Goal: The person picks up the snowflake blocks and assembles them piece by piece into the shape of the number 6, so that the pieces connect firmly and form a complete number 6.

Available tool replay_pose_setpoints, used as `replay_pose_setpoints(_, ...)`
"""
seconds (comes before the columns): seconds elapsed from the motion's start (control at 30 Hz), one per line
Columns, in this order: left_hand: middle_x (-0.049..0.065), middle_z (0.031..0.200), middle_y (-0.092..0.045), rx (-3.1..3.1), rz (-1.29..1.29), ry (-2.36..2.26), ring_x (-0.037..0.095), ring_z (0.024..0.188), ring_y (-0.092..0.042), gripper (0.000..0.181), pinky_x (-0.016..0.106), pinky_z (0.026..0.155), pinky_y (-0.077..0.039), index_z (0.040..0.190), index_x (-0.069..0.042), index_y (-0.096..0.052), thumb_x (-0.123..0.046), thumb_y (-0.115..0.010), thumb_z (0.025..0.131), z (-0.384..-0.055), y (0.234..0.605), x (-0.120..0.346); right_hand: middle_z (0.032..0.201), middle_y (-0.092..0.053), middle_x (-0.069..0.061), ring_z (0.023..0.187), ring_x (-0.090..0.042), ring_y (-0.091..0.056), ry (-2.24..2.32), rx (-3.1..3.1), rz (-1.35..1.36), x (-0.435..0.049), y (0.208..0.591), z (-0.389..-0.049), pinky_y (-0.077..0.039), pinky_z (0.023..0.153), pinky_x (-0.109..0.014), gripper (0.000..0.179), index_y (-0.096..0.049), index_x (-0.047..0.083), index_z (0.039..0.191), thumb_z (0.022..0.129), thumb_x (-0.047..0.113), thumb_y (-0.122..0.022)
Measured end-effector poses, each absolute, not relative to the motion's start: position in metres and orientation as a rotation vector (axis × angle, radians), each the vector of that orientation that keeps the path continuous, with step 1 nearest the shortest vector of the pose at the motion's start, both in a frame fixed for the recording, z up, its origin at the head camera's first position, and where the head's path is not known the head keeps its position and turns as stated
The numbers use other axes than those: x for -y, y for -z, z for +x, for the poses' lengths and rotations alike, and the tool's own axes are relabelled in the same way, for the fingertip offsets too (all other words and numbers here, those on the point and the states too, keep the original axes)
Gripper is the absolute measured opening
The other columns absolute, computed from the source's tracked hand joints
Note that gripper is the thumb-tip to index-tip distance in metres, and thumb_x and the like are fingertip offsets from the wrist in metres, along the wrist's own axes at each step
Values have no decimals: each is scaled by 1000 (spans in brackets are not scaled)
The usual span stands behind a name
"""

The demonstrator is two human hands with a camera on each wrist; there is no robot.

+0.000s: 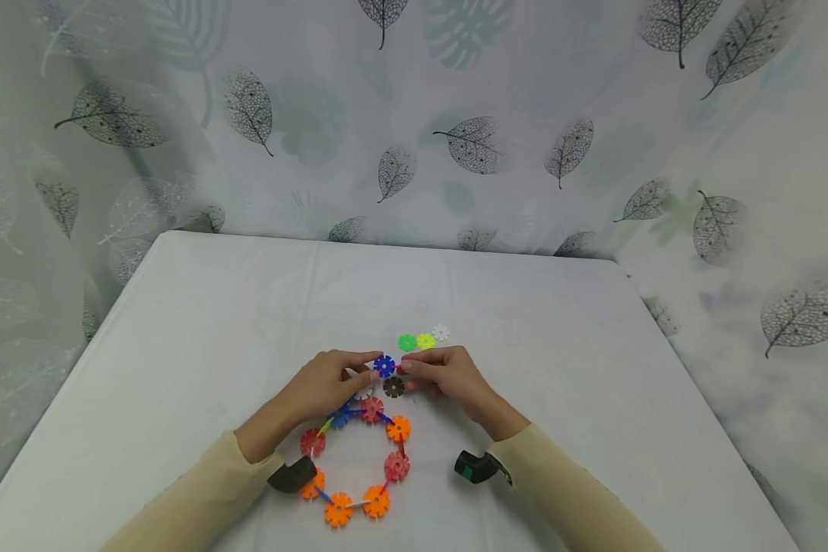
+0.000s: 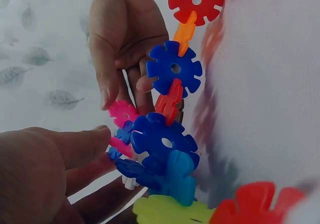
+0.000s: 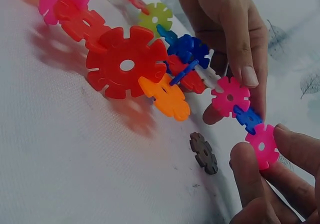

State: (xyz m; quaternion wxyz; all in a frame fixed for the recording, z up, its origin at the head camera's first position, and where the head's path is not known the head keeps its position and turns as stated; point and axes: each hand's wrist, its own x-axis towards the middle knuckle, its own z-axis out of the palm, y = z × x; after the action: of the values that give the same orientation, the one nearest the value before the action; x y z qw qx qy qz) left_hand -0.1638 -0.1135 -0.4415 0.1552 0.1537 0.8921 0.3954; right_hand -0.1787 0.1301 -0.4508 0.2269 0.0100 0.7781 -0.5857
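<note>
My left hand (image 1: pixel 323 383) pinches a pink notched disc (image 3: pixel 230 97), which joins a blue disc (image 3: pixel 248 119) seen face-on in the head view. At the blue disc's other side is a second pink disc (image 3: pixel 262 146), pinched between thumb and finger of my right hand (image 1: pixel 455 377). Below the hands lies a ring of linked snowflake discs, with an orange disc (image 1: pixel 338 510), a red disc (image 1: pixel 396 465) and several more. The left hand and forearm cover part of the ring's upper left. A loose brown disc (image 1: pixel 394 386) lies just under the held pieces.
Beyond the hands, a green disc (image 1: pixel 407 342), a yellow disc (image 1: pixel 425 341) and a white disc (image 1: pixel 441 333) lie in a row on the white table (image 1: pixel 559 337). A leaf-patterned curtain (image 1: pixel 317 153) hangs behind the table's far edge and along its sides.
</note>
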Motion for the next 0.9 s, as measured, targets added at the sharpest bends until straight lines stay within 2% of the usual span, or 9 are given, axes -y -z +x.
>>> replay_pose_setpoints(0.23,4,113,-72,-2525,467,-1243,14,83,-59,40,35,79,-51,136,-13,-66,-31,-66,100,-166,447,117,97,-77,-8,82,-20,-74,1636,-2158,11,-126,450,-178,-44,64,-26,36,-77,7,115,91,34,-77)
replay_pose_setpoints(0.37,4,116,-72,-2470,423,-1325,13,83,-58,40,33,79,-49,135,-11,-67,-30,-67,99,-167,452,120,92,-77,-8,81,-19,-73,1633,-2187,14,-122,451,-179,-40,62,-25,33,-79,8,112,91,33,-78)
replay_pose_setpoints(0.47,1,110,-73,-2436,377,-1346,13,79,-55,41,31,74,-46,136,-12,-66,-30,-67,100,-169,453,120,87,-77,-8,80,-18,-72,1621,-2224,20,-119,450,-179,-38,59,-24,31,-80,9,110,91,33,-78)
replay_pose_setpoints(0.63,-1,99,-70,-2407,360,-1353,14,74,-50,41,31,69,-40,137,-11,-64,-28,-66,100,-169,451,117,84,-77,-6,79,-17,-71,1596,-2268,30,-115,447,-179,-40,59,-25,28,-81,9,107,90,31,-78)
replay_pose_setpoints(0.8,2,114,-72,-2420,335,-1348,14,81,-53,39,32,76,-45,136,-11,-65,-27,-67,100,-167,449,117,83,-77,-7,77,-16,-71,1581,-2282,-5,-112,448,-177,-38,59,-25,29,-80,8,108,92,32,-77)
replay_pose_setpoints(0.9,5,122,-70,-2421,312,-1353,15,87,-56,39,35,83,-49,135,-11,-66,-27,-67,100,-166,449,119,91,-77,-5,78,-18,-72,1560,-2281,-44,-112,448,-177,-38,59,-26,32,-78,8,114,94,34,-74)
